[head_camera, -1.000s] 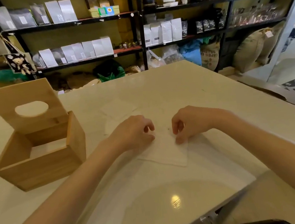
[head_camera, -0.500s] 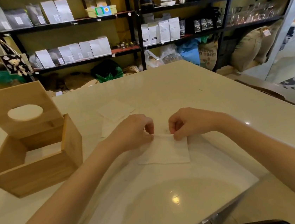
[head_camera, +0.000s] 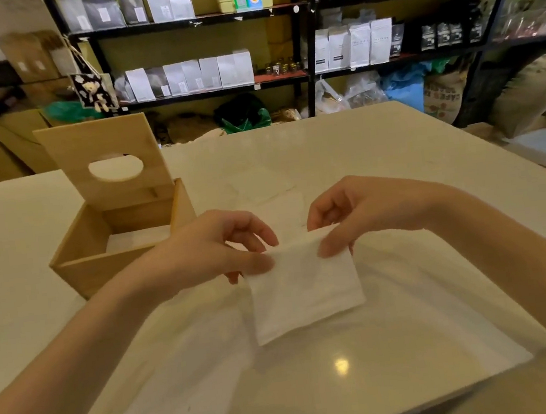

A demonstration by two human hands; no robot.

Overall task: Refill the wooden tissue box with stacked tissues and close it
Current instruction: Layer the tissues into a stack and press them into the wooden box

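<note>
Both hands are pinching the top edge of a folded tissue (head_camera: 302, 285) — left hand (head_camera: 215, 250) on the left corner, right hand (head_camera: 364, 211) on the right, thumb and fingers closed on the paper. It's hanging down off the counter (head_camera: 395, 158) in front of me, lower edge drooping a bit toward the camera.

It's looking super light and floppy, so I'm guessing gripping both top corners like this is the way to go; grabbing the middle would probably crumple it.

The wooden tissue box (head_camera: 122, 244) is sitting just left of the left hand, lid (head_camera: 106, 161) standing up open, something white lying low inside — probably tissues already in there. A few more tissues (head_camera: 263, 191) are lying flat on the counter beyond the hands.

Compared to half a second ago, the tissue's gone from lying flat on the counter to being lifted up in the air.
</note>
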